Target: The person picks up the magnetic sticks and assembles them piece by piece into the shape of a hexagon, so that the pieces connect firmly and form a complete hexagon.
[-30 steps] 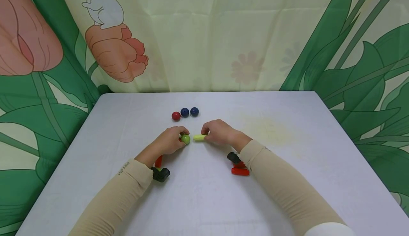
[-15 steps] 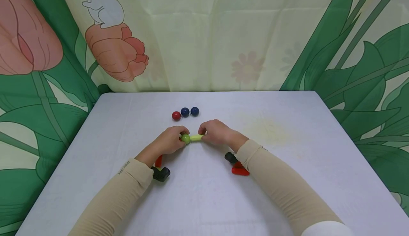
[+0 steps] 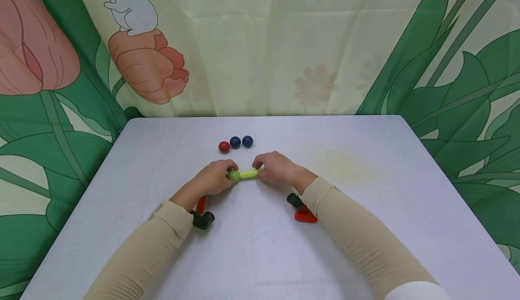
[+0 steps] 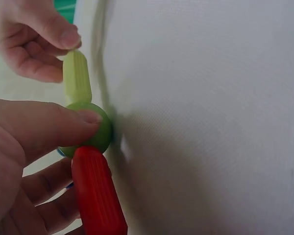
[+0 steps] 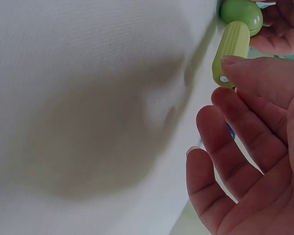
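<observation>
In the head view my left hand [image 3: 213, 176] holds a green ball [image 3: 234, 176] near the middle of the table. The left wrist view shows the thumb lying across the ball, and a red ribbed rod [image 4: 98, 191] joined to its near side. My right hand [image 3: 278, 167] pinches the outer end of a yellow-green ribbed rod [image 3: 248, 174]. That rod's other end meets the ball. In the right wrist view the rod [image 5: 232, 44] has a shiny metal dot at its near end, under the thumb, while the other fingers are loosely bent.
A red ball [image 3: 224, 147] and two dark blue balls [image 3: 241, 142] lie in a row beyond the hands on the white table [image 3: 260, 255]. Red rods [image 3: 305, 217] lie near the right wrist. Another red piece [image 3: 201, 204] shows by the left wrist. A patterned curtain stands behind.
My right hand has moved left, bringing the yellow-green rod from apart to against the green ball. The ball and left hand have since shifted slightly left.
</observation>
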`<state>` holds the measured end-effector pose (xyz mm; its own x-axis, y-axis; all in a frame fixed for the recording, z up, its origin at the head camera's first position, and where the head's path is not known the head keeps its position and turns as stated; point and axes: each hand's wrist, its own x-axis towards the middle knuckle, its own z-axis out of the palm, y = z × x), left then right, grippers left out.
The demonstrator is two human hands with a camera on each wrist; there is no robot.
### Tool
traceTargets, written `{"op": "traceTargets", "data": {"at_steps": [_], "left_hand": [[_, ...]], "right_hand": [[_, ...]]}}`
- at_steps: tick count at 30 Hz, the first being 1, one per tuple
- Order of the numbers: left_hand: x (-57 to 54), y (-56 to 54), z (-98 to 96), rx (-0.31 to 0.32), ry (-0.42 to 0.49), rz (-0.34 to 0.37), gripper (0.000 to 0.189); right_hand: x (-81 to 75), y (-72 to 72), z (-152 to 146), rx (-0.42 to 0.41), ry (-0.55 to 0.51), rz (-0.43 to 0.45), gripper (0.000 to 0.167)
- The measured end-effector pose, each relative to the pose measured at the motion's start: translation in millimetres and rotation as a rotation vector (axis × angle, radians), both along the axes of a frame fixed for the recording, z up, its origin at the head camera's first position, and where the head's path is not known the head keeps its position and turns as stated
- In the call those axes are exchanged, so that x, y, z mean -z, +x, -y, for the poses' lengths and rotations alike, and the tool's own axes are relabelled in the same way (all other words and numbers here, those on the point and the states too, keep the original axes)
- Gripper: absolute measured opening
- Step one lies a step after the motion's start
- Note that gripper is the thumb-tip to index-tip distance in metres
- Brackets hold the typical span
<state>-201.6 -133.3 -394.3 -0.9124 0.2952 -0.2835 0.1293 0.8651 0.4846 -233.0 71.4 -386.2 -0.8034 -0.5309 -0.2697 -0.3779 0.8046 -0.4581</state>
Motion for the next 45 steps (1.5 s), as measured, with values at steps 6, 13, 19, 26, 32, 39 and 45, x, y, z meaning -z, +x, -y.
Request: {"op": "traceTargets", "data": {"at_steps": [6, 13, 19, 26, 32, 39, 45], "left_hand": [[-4.8, -0.8, 1.5, -0.005, -0.047, 0.011, 0.037], [-8.2, -1.0, 6.0, 0.002, -0.080, 0.015, 0.037], [-9.7, 0.1, 9.2, -0.023, -0.089, 0.062, 0.041], [-11.5, -0.6, 9.3, -0.005, -0.138, 0.079, 0.047], [-11.0, -5.4, 0.8, 0.037, -0.142, 0.012, 0.052], [-5.8, -9.5, -4.9, 0.048, -0.132, 0.018, 0.048], [-4.1, -9.0, -5.2, 0.024, -0.088, 0.019, 0.044]], "right_hand": [[-0.9, -0.3, -2, 0.002, -0.003, -0.001, 0.027], [-1.4, -0.3, -7, 0.020, -0.007, 0.022, 0.028], [-1.6, 0.2, -15, 0.019, -0.005, 0.012, 0.029], [-3.1, 3.9, -26, 0.008, -0.028, -0.001, 0.031], [-5.5, 3.8, -31, -0.006, -0.026, -0.028, 0.032], [-11.8, -7.1, -28, 0.001, -0.029, -0.043, 0.037], [-17.3, -24.5, -17, 0.017, -0.017, -0.053, 0.041]]}}
